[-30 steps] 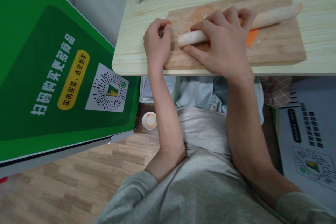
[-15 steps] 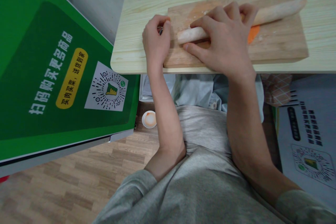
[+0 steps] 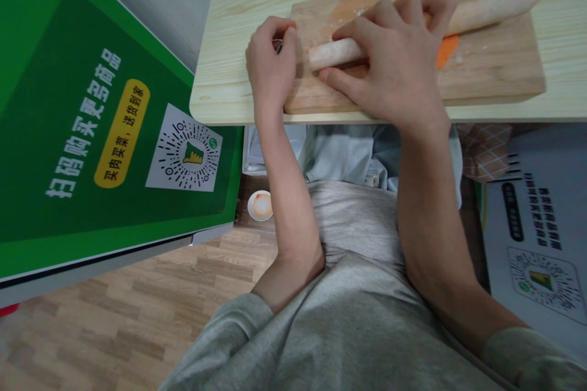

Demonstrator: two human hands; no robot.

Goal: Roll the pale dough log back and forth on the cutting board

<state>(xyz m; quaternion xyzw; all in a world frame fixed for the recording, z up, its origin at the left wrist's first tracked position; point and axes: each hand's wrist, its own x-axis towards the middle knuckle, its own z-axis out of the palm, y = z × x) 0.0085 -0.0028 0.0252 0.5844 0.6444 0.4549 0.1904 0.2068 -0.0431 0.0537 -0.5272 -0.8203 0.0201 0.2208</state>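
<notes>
A long, pale, flour-dusted rolling pin [image 3: 490, 9] lies slantwise over a wooden board [image 3: 495, 76]. My right hand [image 3: 397, 58] is closed around its middle, thumb on the near side and fingers bent over the top. Beneath the pin, a flat orange piece of what looks like dough [image 3: 447, 51] shows beside my wrist; my hand hides the rest. My left hand [image 3: 273, 64] is curled closed at the board's left edge, thumb and forefinger together. A speck of orange shows at its fingertips, and something small and dark glints inside the curl, too small to name.
The board rests on a light wood-grain table [image 3: 229, 67], close to its front edge. A green panel with a QR code [image 3: 186, 149] stands at left. Below are a white dish [image 3: 260, 205], pale cloth [image 3: 342, 153] and a checked cloth [image 3: 486, 149]. A pixelated dark object sits at the table's back.
The view has shifted slightly, so the table and board appear a little higher. Both hands keep about the same places on the board and pin.
</notes>
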